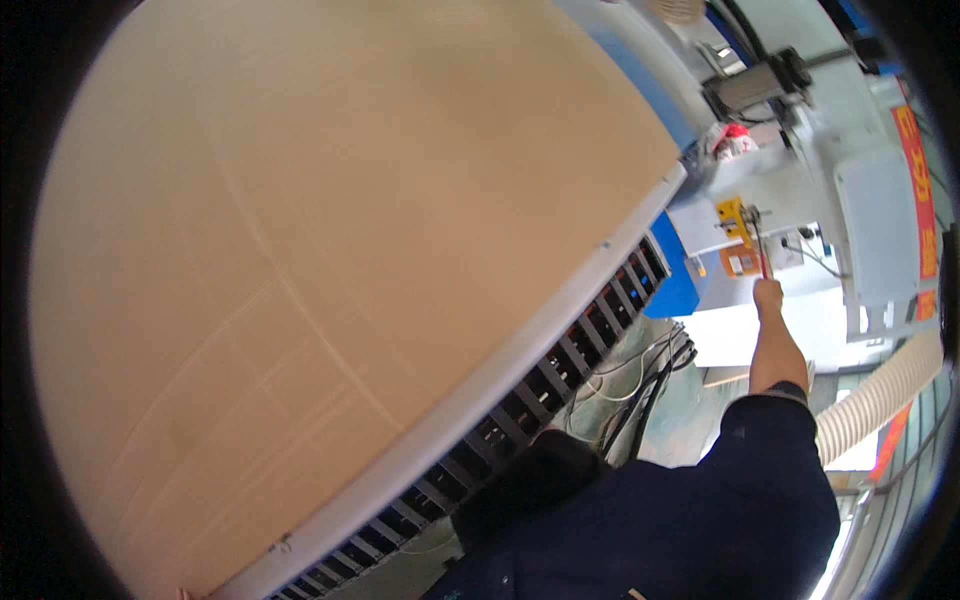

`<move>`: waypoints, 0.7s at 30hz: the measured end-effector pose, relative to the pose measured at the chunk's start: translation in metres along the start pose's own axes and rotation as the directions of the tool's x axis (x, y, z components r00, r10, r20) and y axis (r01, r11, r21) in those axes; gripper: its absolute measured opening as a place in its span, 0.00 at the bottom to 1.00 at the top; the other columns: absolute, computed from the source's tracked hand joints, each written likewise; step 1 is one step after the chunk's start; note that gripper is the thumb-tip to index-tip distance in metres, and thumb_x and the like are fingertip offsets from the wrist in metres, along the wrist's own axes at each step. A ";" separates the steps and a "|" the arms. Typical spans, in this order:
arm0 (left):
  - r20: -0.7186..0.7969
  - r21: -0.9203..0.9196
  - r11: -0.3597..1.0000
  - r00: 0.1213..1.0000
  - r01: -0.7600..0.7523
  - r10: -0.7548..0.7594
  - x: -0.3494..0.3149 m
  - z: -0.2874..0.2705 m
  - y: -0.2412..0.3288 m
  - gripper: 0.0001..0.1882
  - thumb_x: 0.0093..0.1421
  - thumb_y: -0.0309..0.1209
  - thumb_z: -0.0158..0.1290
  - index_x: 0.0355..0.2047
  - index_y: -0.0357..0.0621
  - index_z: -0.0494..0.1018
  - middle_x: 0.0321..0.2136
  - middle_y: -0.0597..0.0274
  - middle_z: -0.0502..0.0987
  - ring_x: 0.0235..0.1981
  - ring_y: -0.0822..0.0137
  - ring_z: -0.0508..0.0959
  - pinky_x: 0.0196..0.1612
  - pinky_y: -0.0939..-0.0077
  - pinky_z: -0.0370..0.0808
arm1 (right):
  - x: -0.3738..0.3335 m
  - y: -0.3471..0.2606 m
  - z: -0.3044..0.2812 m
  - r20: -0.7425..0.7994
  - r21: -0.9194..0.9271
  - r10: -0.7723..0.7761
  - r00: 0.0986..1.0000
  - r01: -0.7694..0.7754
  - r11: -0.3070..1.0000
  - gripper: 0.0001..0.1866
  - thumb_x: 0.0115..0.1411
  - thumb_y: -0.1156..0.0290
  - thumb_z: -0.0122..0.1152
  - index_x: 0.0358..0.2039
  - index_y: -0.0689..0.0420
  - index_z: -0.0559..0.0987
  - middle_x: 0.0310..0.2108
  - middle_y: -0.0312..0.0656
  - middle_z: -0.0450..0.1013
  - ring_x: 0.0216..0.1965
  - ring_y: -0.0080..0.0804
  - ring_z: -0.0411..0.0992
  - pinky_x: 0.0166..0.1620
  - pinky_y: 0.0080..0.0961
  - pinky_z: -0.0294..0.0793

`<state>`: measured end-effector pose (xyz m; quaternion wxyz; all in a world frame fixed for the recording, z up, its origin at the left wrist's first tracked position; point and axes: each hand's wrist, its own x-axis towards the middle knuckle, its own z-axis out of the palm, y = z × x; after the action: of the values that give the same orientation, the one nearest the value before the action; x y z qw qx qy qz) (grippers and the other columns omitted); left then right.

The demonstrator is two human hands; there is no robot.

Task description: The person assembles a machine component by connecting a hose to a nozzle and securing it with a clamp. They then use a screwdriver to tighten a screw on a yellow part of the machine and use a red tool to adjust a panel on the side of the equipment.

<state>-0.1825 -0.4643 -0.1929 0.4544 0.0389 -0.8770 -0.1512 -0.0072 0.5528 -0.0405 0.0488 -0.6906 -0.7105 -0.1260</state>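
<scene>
My right hand [768, 294] reaches out at the right, arm outstretched in a dark short sleeve. Its fingers are closed round a thin tool with a red handle [766, 266]; the exact kind is too small to make out. The tool's slim dark end points up to a yellow bracket [733, 220] with metal fittings on a white machine. At the bottom left, a small skin-coloured bit by the board's edge looks like the tip of my left hand [183, 594]; its fingers are mostly out of view.
A large tan flat bed [380, 200] with pale grooves fills the left. Along its metal edge [500, 390] runs a black slatted cable chain [520, 410]. Cables [650, 390] lie on the floor. A ribbed hose [880, 395] and a white machine housing [880, 225] stand at the right.
</scene>
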 end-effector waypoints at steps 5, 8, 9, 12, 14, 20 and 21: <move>0.070 0.030 0.999 0.997 -0.030 0.028 0.002 -0.005 0.024 0.25 0.67 0.39 0.33 0.49 0.33 0.73 0.51 0.46 0.73 0.54 0.51 0.72 0.58 0.55 0.67 | 0.009 0.007 -0.003 -0.058 0.010 -0.142 0.988 0.143 0.990 0.25 0.59 0.55 0.51 0.46 0.61 0.79 0.46 0.60 0.75 0.50 0.57 0.74 0.51 0.48 0.73; 0.056 0.043 0.995 0.994 0.091 -0.093 0.002 -0.006 0.039 0.26 0.66 0.38 0.30 0.48 0.34 0.74 0.50 0.47 0.73 0.52 0.50 0.71 0.58 0.55 0.65 | 0.029 0.036 0.008 -0.025 -0.089 -0.184 0.983 0.182 0.979 0.22 0.61 0.59 0.48 0.44 0.63 0.79 0.44 0.60 0.76 0.49 0.58 0.74 0.51 0.49 0.74; 0.044 0.028 0.995 0.994 0.094 -0.095 0.002 -0.005 0.040 0.26 0.66 0.38 0.30 0.47 0.34 0.74 0.50 0.47 0.73 0.51 0.50 0.72 0.59 0.56 0.65 | 0.039 0.043 0.015 -0.045 -0.069 -0.154 0.987 0.151 0.986 0.21 0.62 0.59 0.47 0.43 0.63 0.80 0.44 0.60 0.76 0.49 0.58 0.74 0.51 0.50 0.74; 0.031 -0.044 0.982 0.983 0.183 -0.181 -0.009 -0.008 0.032 0.26 0.65 0.39 0.30 0.48 0.33 0.72 0.52 0.47 0.70 0.54 0.51 0.69 0.60 0.56 0.64 | 0.038 0.040 0.016 -0.035 -0.190 -0.154 0.987 0.145 0.971 0.23 0.63 0.57 0.48 0.41 0.66 0.79 0.44 0.62 0.75 0.49 0.58 0.74 0.52 0.47 0.73; 0.044 -0.098 0.973 0.977 0.211 -0.208 -0.019 -0.017 0.021 0.27 0.66 0.41 0.30 0.49 0.32 0.71 0.53 0.46 0.69 0.56 0.51 0.68 0.61 0.55 0.64 | 0.049 0.041 0.015 -0.048 -0.192 -0.141 0.989 0.129 0.973 0.25 0.62 0.56 0.49 0.41 0.69 0.78 0.43 0.64 0.75 0.49 0.60 0.73 0.52 0.47 0.73; 0.006 -0.163 0.981 0.995 0.101 -0.102 -0.018 -0.028 -0.004 0.33 0.67 0.48 0.29 0.52 0.30 0.69 0.53 0.43 0.69 0.56 0.50 0.69 0.61 0.53 0.64 | 0.072 0.073 0.051 -0.038 -0.075 -0.102 0.994 0.099 0.992 0.23 0.58 0.59 0.49 0.32 0.70 0.80 0.36 0.63 0.77 0.45 0.60 0.75 0.50 0.47 0.72; -0.007 -0.143 0.983 0.993 0.113 -0.115 -0.020 -0.031 -0.004 0.33 0.67 0.48 0.29 0.52 0.30 0.69 0.54 0.43 0.69 0.56 0.50 0.68 0.61 0.53 0.64 | 0.092 0.080 0.054 -0.030 -0.113 -0.135 0.990 0.131 0.985 0.23 0.58 0.59 0.49 0.31 0.70 0.81 0.36 0.62 0.77 0.45 0.60 0.75 0.50 0.47 0.72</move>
<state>-0.1459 -0.4715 -0.1932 0.4533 0.0578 -0.8569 -0.2387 0.0737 0.6567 -0.0610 0.0151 -0.6407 -0.7460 -0.1811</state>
